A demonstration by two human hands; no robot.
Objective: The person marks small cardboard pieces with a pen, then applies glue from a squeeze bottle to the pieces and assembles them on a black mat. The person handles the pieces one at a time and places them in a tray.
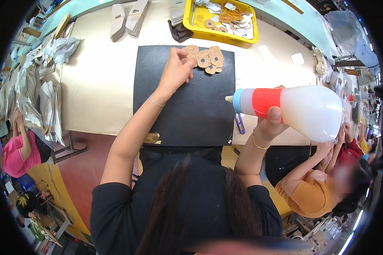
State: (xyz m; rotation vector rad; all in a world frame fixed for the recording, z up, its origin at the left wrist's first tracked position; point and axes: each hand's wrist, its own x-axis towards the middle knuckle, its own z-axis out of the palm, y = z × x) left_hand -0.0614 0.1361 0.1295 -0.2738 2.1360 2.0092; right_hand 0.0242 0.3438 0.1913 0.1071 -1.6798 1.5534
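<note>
My right hand [271,124] grips a squeeze bottle [312,111] of whitish fluid, tipped on its side with its nozzle toward the left. The bottle has a red band and a light blue cap. At the left edge of a pile of small tan pieces [203,59] is my left hand [178,68], its fingers loosely bent and apart. Nothing shows between them, and I cannot tell whether they touch the pile. Several pieces have a dark round mark in the middle. They lie on the far part of a black board [187,110].
A yellow tray [219,36] with rubber bands and small pieces stands beyond the board. Stacked grey strips [127,20] lie at the far left. A purple cutter [240,123] rests right of the board. A person in orange [310,191] sits at the right.
</note>
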